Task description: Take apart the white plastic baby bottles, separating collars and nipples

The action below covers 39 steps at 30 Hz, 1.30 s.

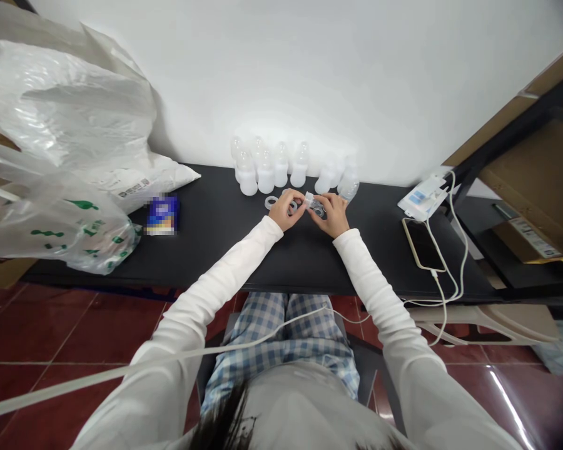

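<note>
My left hand (286, 210) pinches one side of a small translucent plastic piece (309, 199) above the black table. From the other side, the fingers of my right hand (331, 215) are closed on the same piece; its exact kind is too small to make out. Beside my left hand lies a pale plastic ring (271, 202), with another partly hidden by the fingers. Behind the hands stand several white bottles (265, 179) with clear domed tops. A further group of white bottles (325, 179) is just beyond my right hand, one with its clear end facing me.
Plastic bags (98, 231) and a blue packet (163, 214) occupy the left side of the black table (206, 250). To the right are a phone (423, 244), a white box (422, 197) and looping white cables (462, 250). One cable crosses over my lap. A white wall rises behind.
</note>
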Tool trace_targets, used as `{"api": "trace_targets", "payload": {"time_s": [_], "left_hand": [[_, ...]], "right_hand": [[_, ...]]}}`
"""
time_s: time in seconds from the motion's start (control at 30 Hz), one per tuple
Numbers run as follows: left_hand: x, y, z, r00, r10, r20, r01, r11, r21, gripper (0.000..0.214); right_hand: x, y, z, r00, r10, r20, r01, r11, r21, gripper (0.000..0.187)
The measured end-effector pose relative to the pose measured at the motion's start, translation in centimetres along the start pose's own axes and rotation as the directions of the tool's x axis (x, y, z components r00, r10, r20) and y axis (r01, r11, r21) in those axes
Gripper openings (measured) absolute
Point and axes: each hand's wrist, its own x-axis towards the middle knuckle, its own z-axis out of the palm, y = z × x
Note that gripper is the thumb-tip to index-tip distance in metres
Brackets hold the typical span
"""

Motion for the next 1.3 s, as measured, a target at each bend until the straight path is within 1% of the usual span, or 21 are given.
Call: {"api": "trace_targets", "payload": {"time_s": [0.07, 0.13, 0.2, 0.3, 0.37, 0.53, 0.73, 0.87, 1.0, 1.1, 1.2, 1.23, 1.3], "left_hand": [[0.0, -0.5, 0.0, 0.999, 0.036, -0.016, -0.036, 0.998, 0.042, 0.034], [0.1, -1.1, 0.1, 0.998, 0.063, -0.005, -0.062, 0.995, 0.083, 0.041], [0.1, -1.5, 0.1, 0.995, 0.08, 0.053, -0.085, 0.991, 0.105, 0.047], [0.0, -1.7, 0.2, 0.985, 0.085, 0.152, -0.1, 0.991, 0.092, 0.052], [0.0, -1.6, 0.2, 0.98, 0.078, 0.184, -0.094, 0.993, 0.078, 0.054], [0.1, -1.5, -0.1, 0.973, 0.062, 0.221, -0.091, 0.988, 0.124, 0.055], [0.1, -1.2, -0.2, 0.96, 0.082, 0.267, -0.157, 0.949, 0.273, 0.053], [0.1, -1.2, 0.0, 0.959, 0.082, 0.273, -0.179, 0.919, 0.353, 0.05], [0.2, -1.2, 0.2, 0.97, 0.043, 0.239, -0.138, 0.908, 0.396, 0.048], [0.3, -0.8, -0.1, 0.968, -0.017, 0.249, -0.099, 0.891, 0.443, 0.046], [0.4, -0.5, -0.5, 0.963, -0.077, 0.257, -0.055, 0.881, 0.47, 0.045], [0.4, -0.4, -0.6, 0.966, -0.097, 0.238, -0.026, 0.886, 0.464, 0.046], [0.5, -0.5, -1.1, 0.976, -0.153, 0.156, 0.071, 0.897, 0.436, 0.051]], "right_hand": [[0.0, 0.1, -0.1, 1.0, -0.025, 0.008, 0.025, 1.0, 0.003, 0.044], [0.0, 0.1, -0.1, 0.999, -0.051, 0.018, 0.051, 0.999, 0.01, 0.045], [-0.1, 0.1, -0.1, 0.997, -0.074, 0.023, 0.073, 0.997, 0.019, 0.046], [-0.1, 0.2, 0.0, 0.993, -0.113, 0.031, 0.111, 0.993, 0.042, 0.045], [-0.1, 0.3, 0.0, 0.991, -0.127, 0.036, 0.126, 0.991, 0.052, 0.043], [-0.1, 0.6, 0.4, 0.991, -0.134, 0.024, 0.133, 0.991, 0.024, 0.036], [0.0, 0.7, 0.9, 0.99, -0.138, -0.009, 0.137, 0.989, -0.046, 0.026], [0.1, 0.7, 1.1, 0.982, -0.177, -0.058, 0.171, 0.981, -0.09, 0.021], [0.1, 0.3, 1.4, 0.976, -0.209, -0.067, 0.202, 0.975, -0.095, 0.017], [0.1, -0.1, 1.5, 0.966, -0.248, -0.067, 0.241, 0.966, -0.095, 0.018], [0.2, -0.4, 1.4, 0.965, -0.262, -0.022, 0.259, 0.961, -0.095, 0.018], [0.2, -0.4, 1.4, 0.966, -0.259, -0.001, 0.258, 0.962, -0.09, 0.019], [0.3, -0.2, 1.1, 0.97, -0.243, 0.02, 0.244, 0.967, -0.078, 0.021]]}}
